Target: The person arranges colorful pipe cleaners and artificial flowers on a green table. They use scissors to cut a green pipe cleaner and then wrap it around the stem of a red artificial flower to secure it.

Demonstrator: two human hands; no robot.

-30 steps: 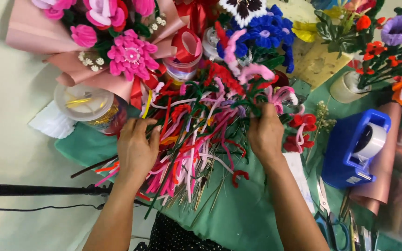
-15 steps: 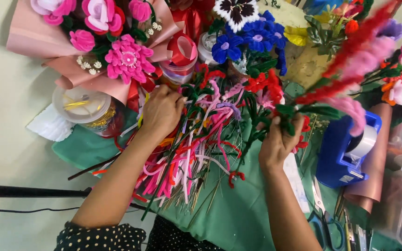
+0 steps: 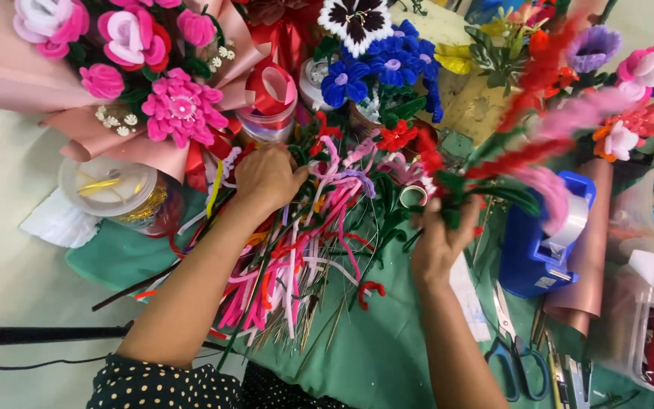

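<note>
- Pink-wrapped bouquet point(image 3: 138, 83) sits at the counter's far-left corner, leaning over a lidded clear tub point(image 3: 111, 189) of gold bits. Tub is near the left edge; an elbow swing could knock it off.
- Left hand point(image 3: 268, 178) is palm-down, fingers curled into the top of the loose pile of chenille stems point(image 3: 297, 265) in the middle of the green cloth point(image 3: 387, 356). Can't tell what exactly it has pinched; fingertips are buried.
- Pile fans toward the near edge, stems crossed and tangled. Risk: lifting one drags neighbours along, scattering them or sliding them off the near edge.
- Ribbon roll jar point(image 3: 270, 102) stands just behind the left hand. A backward pull could tip it into the bouquet.
- Blue flowers point(image 3: 384, 68) stand upright just beyond the pile; snagged stems could tug them over.
- Right hand point(image 3: 437, 238) is closed tight around a bunch of red, pink and green stems point(image 3: 539, 163), lifted off the cloth and pointing toward the far-right corner. Bunch is motion-blurred, so it's swinging.
- Risk: the sweeping tips hit the small orange and pink flowers point(image 3: 630, 129) at the far right, or catch on the blue tape dispenser point(image 3: 543, 242) directly under them.
- Scissors point(image 3: 512, 348) lie by the near-right edge, beside the right forearm. Dropping the arm onto them is a nick hazard.
- Clear bin point(image 3: 645, 303) at the right edge is crowded; little room to set the bunch down.
</note>
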